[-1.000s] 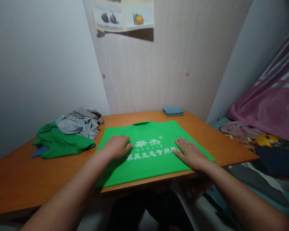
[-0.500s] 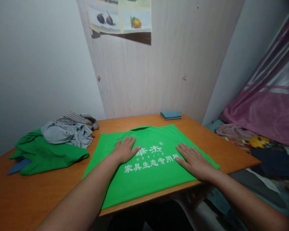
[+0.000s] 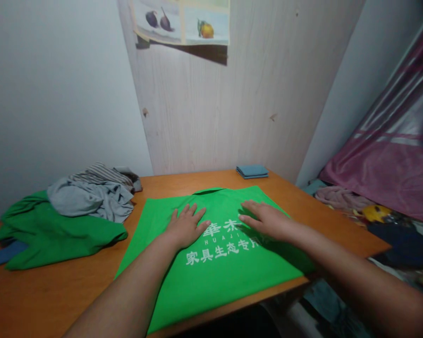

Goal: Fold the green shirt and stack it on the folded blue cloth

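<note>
A green T-shirt (image 3: 211, 291) with white printed lettering lies spread on the table, its neck opening at the far edge. My left hand (image 3: 186, 229) rests flat on the left part of the shirt, fingers spread, beside the lettering. Over the upper right of the print is my right hand (image 3: 270, 220), fingers stretched out and holding nothing. A shadow shows beneath it, so it seems slightly raised off the cloth. The hand and forearm hide the end of the printed lines.
On the orange wooden table (image 3: 52, 300), a heap of clothes stands at the left: a green garment (image 3: 63, 237), a grey one (image 3: 91, 199) and a striped one (image 3: 100, 171). A folded blue cloth (image 3: 252, 171) lies at the back. Pink curtain (image 3: 380, 173) hangs at right.
My right hand has lifted from the shirt's right side and moved left and away from me, towards the collar. My left hand stays on the cloth. The view has shifted slightly.
</note>
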Demonstrator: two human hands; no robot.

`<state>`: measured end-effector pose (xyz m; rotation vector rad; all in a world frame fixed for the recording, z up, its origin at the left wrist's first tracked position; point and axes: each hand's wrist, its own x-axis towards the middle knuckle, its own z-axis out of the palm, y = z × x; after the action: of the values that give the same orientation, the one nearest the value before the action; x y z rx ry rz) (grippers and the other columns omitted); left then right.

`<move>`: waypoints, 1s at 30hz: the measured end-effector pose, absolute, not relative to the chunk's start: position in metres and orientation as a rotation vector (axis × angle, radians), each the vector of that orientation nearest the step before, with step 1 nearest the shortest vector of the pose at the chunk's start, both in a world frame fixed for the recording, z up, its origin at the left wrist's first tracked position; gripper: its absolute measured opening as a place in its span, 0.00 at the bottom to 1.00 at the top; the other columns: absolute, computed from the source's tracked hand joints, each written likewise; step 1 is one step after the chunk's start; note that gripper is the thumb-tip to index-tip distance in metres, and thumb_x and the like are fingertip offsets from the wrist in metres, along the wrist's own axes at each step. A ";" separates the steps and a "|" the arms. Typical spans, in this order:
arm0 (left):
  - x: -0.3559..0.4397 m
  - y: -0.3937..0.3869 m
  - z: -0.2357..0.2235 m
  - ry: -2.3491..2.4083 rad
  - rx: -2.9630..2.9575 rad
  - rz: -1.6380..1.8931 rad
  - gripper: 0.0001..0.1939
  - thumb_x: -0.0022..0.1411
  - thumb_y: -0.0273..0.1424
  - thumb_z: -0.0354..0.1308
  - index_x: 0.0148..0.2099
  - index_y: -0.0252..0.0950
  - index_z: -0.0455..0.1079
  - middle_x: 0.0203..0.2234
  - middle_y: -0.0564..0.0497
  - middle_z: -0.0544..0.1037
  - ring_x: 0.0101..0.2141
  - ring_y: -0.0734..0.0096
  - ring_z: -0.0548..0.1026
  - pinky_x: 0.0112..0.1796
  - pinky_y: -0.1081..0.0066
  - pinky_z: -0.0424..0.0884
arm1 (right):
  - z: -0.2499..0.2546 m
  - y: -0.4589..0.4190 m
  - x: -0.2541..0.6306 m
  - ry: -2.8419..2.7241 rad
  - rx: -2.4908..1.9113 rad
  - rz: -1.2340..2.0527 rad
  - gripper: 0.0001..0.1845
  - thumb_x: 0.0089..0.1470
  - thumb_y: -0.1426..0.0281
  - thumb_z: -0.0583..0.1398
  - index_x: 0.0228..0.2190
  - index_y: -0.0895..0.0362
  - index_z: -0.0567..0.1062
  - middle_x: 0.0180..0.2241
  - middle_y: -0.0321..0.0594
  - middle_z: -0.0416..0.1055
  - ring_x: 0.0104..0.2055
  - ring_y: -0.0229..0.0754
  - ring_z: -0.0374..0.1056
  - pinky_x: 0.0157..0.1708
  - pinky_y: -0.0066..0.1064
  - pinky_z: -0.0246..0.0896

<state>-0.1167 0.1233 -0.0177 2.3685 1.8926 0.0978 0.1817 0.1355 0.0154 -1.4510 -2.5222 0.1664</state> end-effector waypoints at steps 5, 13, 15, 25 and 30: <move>-0.117 0.123 -0.019 1.886 2.381 0.103 0.40 0.67 0.61 0.32 0.73 0.50 0.51 0.72 0.45 0.48 0.71 0.46 0.45 0.64 0.37 0.41 | 0.012 0.177 0.128 -2.531 -1.350 0.075 0.45 0.64 0.44 0.46 0.69 0.63 0.54 0.71 0.53 0.45 0.73 0.54 0.40 0.70 0.49 0.39; -0.116 0.120 -0.016 1.878 2.353 0.112 0.40 0.67 0.61 0.33 0.73 0.49 0.50 0.73 0.45 0.47 0.71 0.45 0.44 0.63 0.32 0.39 | -0.020 0.215 0.135 -2.658 -1.619 0.243 0.49 0.62 0.41 0.44 0.70 0.63 0.53 0.72 0.53 0.42 0.74 0.56 0.39 0.69 0.48 0.37; -0.115 0.120 -0.017 1.874 2.350 0.124 0.40 0.67 0.61 0.33 0.73 0.49 0.50 0.73 0.45 0.47 0.71 0.45 0.44 0.63 0.32 0.39 | -0.012 0.222 0.135 -2.643 -1.635 0.227 0.43 0.64 0.44 0.45 0.67 0.61 0.60 0.69 0.53 0.53 0.71 0.57 0.49 0.67 0.46 0.46; -0.115 0.118 -0.017 1.881 2.353 0.120 0.40 0.67 0.61 0.33 0.73 0.49 0.51 0.73 0.46 0.47 0.71 0.46 0.44 0.63 0.32 0.39 | 0.006 0.241 0.079 -2.507 -1.448 0.114 0.46 0.66 0.45 0.40 0.70 0.67 0.49 0.73 0.55 0.39 0.74 0.56 0.33 0.70 0.47 0.33; -0.114 0.116 -0.014 1.884 2.338 0.115 0.39 0.67 0.61 0.33 0.73 0.50 0.51 0.73 0.46 0.47 0.71 0.46 0.44 0.63 0.31 0.39 | -0.025 0.237 0.079 -2.593 -1.625 0.256 0.46 0.65 0.42 0.38 0.70 0.62 0.50 0.73 0.53 0.38 0.74 0.55 0.32 0.69 0.52 0.29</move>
<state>-0.1136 0.1163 -0.0138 2.3377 1.8842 0.1148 0.0789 0.2367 -0.0253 -1.6249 -2.5934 0.2563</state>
